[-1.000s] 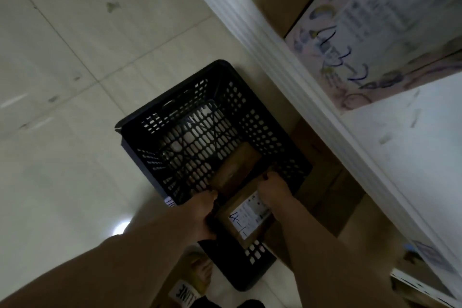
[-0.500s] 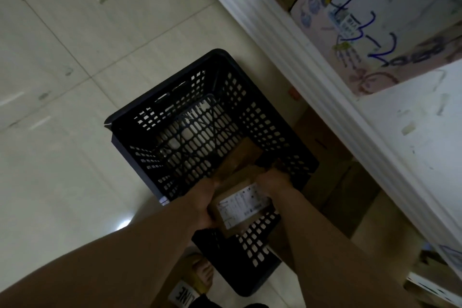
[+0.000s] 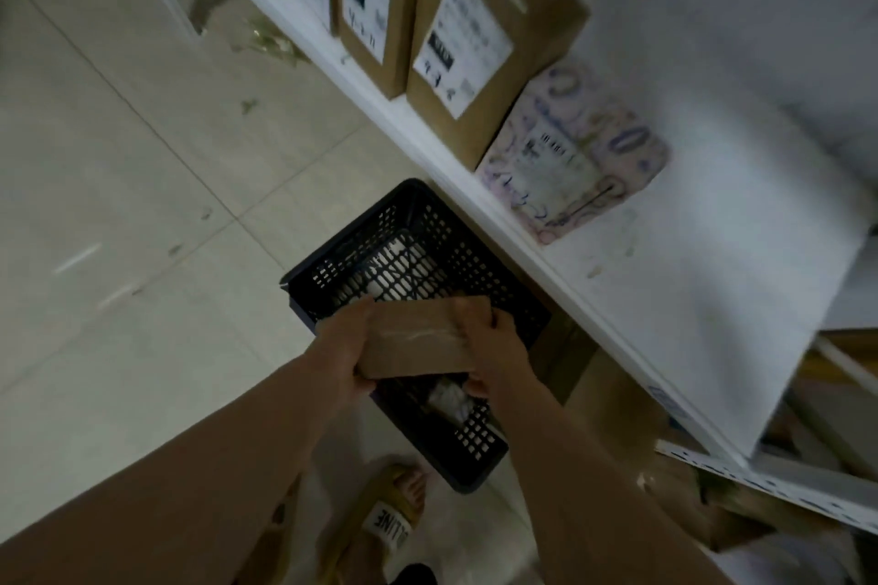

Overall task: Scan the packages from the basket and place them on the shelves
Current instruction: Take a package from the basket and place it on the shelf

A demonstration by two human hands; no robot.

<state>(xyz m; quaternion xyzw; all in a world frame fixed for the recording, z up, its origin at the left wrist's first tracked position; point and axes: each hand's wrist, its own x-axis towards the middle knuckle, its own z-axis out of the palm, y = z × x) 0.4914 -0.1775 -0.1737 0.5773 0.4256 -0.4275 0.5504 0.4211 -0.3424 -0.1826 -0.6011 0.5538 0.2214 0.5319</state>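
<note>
- My left hand [image 3: 343, 349] has its fingers [image 3: 363, 382] curled round the 9 o'clock end of the brown cardboard package [image 3: 418, 342].
- My right hand [image 3: 491, 347] clamps the 3 o'clock end, its fingers [image 3: 469, 316] hooked over the far edge and the thumb under the near one.
- I hold the package flat between both hands, plain taped face up, above the near half of the black lattice basket [image 3: 475, 261].
- Under the package, at its 6 o'clock, a pale wrapped item [image 3: 449, 397] lies in the basket; it is too blurred for me to name.
- The basket stands on the tiled floor [image 3: 142, 204], close against the white shelf [image 3: 712, 276] at its 3 o'clock.
- On the shelf, at 1 o'clock from my hands, a patterned pouch [image 3: 570, 157] lies flat.
- Beyond it, towards 12 o'clock, labelled brown boxes [image 3: 480, 57] stand upright in a row.
- At 6 o'clock I see a foot in a yellow slipper [image 3: 389, 518].
</note>
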